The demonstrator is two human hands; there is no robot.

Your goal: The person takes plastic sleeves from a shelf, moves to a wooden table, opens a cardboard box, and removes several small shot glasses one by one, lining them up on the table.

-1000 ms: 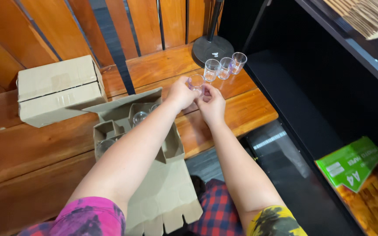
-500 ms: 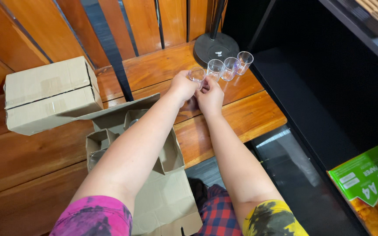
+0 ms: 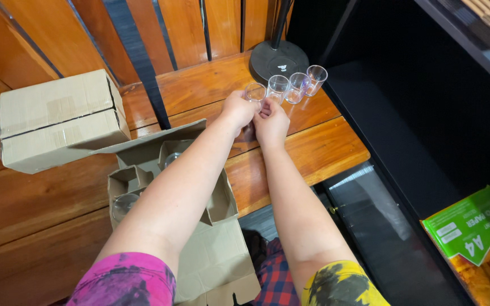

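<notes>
Both hands — left hand (image 3: 238,110), right hand (image 3: 271,123) — pinching small clear glass (image 3: 254,92) at 12 o'clock on bench (image 3: 319,150), left end of glass row (image 3: 299,84). Best set down gently, upright, rims apart. Open divider box (image 3: 143,181) at 8 o'clock.

A small clear glass (image 3: 254,92) sits upright between the fingertips of both hands, the left hand (image 3: 237,111) at its near left side and the right hand (image 3: 271,122) just below and to its right. It's see-through, open mouth up, the wooden surface showing through its wall. It stands at the left end of a row: three more clear glasses (image 3: 297,85) line up to its right, all upright, rims close together, the line slanting away toward the far right. Whether the held glass rests on the surface or hangs just above it can't be told.
</notes>
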